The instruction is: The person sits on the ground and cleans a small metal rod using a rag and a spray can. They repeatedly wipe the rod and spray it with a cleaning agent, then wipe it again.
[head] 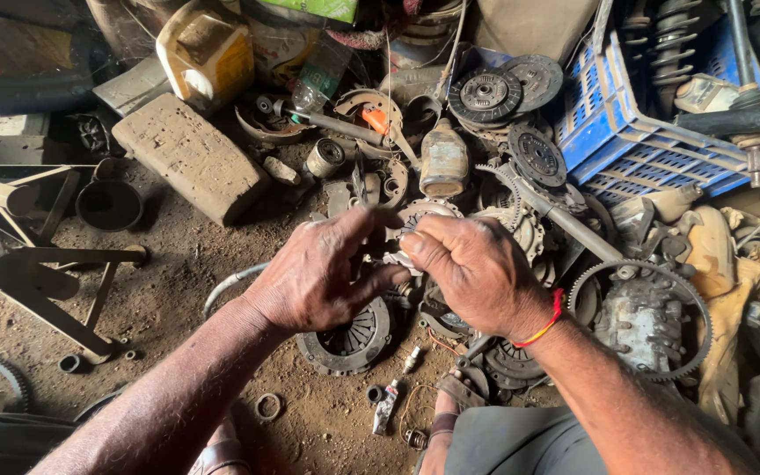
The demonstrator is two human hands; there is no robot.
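Both hands meet at the centre of the frame over a dirt floor (178, 264) strewn with worn car parts. The left hand (318, 273) has its fingers curled in and its thumb stretched toward the right hand; the right hand (477, 273), with a red thread band (545, 324) at the wrist, has its fingers bent tightly. Between them they pinch a small pale metal part (400, 257), mostly hidden by the fingertips, so its shape cannot be told.

Just below the left hand a round grey clutch pressure plate (349, 339) lies flat on the floor. At the lower right of the right hand sits a toothed metal ring gear (640, 318) around a grey casting. Above the hands, at the upper centre of the frame, dark round clutch discs (485, 93) are stacked beside a blue plastic crate (626, 132). At the upper left lie a weathered rectangular stone block (188, 157) and a yellow plastic jerrycan (208, 53). A small spark plug (412, 359) rests on the floor near the bottom centre.
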